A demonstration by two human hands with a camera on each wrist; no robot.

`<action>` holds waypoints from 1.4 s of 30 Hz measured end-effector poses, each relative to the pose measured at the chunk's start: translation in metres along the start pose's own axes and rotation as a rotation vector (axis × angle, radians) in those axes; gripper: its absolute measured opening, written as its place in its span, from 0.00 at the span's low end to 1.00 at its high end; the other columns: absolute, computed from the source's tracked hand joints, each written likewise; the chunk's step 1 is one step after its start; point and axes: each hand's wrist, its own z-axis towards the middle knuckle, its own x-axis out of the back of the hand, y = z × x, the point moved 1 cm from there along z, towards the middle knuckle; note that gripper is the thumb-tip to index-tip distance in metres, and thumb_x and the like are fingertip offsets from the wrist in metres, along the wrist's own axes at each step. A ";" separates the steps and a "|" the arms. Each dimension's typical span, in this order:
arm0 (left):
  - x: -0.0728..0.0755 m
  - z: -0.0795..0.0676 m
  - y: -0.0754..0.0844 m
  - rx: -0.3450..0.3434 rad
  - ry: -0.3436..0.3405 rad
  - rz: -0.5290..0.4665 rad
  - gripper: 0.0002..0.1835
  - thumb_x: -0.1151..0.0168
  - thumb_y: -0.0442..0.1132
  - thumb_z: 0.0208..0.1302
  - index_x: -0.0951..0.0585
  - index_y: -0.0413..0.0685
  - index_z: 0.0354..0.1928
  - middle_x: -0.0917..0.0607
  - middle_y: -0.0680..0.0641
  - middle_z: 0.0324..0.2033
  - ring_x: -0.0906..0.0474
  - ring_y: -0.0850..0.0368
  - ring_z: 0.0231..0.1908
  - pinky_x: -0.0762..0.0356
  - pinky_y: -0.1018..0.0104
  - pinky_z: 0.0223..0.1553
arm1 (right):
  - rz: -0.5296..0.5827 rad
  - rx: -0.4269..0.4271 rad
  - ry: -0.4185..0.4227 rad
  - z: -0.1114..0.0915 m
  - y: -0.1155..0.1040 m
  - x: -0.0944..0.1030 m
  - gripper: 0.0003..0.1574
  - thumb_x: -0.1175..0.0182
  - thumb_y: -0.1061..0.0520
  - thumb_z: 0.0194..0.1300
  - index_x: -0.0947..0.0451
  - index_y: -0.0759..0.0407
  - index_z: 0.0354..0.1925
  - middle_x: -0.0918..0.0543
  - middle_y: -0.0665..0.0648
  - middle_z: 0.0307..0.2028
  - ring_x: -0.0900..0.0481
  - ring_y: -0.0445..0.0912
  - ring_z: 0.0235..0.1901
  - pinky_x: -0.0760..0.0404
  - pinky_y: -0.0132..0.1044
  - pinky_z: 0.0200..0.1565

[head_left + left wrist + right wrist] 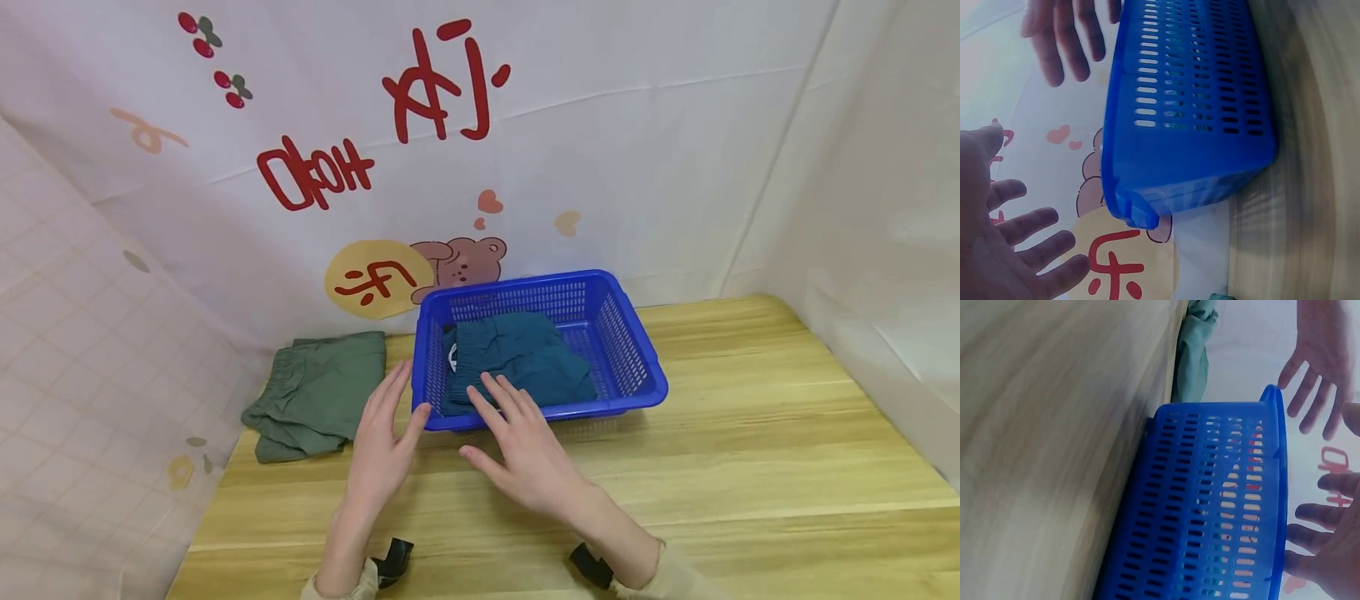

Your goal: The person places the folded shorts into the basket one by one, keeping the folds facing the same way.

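A blue plastic basket (637, 333) with slotted walls stands on the table against the back cloth. Inside it lies a folded teal garment (525, 358) with a gathered waistband, and something dark with a white mark shows at its left edge. My left hand (381, 450) hovers by the basket's front left corner with fingers straight, holding nothing. Over the front rim is my right hand (528, 454), its fingers spread and empty; whether they touch the rim or the garment I cannot tell. Left of the basket lies a folded green garment (322, 396) with an elastic waist.
The wooden table (750, 433) stretches to the right and front of the basket. A white printed cloth (637, 167) hangs behind, with more cloth at both sides. Black straps (393, 562) sit at the wrists.
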 end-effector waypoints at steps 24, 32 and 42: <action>0.033 -0.038 -0.056 -0.023 0.003 0.117 0.31 0.39 0.41 0.78 0.32 0.43 0.78 0.29 0.34 0.75 0.33 0.28 0.73 0.31 0.25 0.66 | -0.087 0.144 -0.100 -0.008 -0.057 -0.031 0.45 0.44 0.33 0.77 0.36 0.53 0.80 0.39 0.62 0.82 0.39 0.59 0.81 0.29 0.58 0.76; 0.055 -0.044 -0.076 0.066 -0.005 0.121 0.31 0.41 0.43 0.80 0.33 0.40 0.78 0.31 0.31 0.76 0.35 0.26 0.73 0.33 0.22 0.65 | -0.099 0.294 -0.100 -0.008 -0.080 -0.054 0.44 0.52 0.30 0.80 0.37 0.53 0.80 0.38 0.62 0.81 0.35 0.59 0.80 0.25 0.52 0.74; 0.070 -0.043 -0.106 0.134 -0.036 0.127 0.32 0.43 0.47 0.81 0.34 0.37 0.78 0.33 0.28 0.76 0.36 0.24 0.73 0.33 0.22 0.65 | -0.076 0.262 -0.145 0.008 -0.082 -0.076 0.43 0.48 0.31 0.79 0.37 0.51 0.80 0.37 0.61 0.81 0.33 0.57 0.79 0.24 0.49 0.74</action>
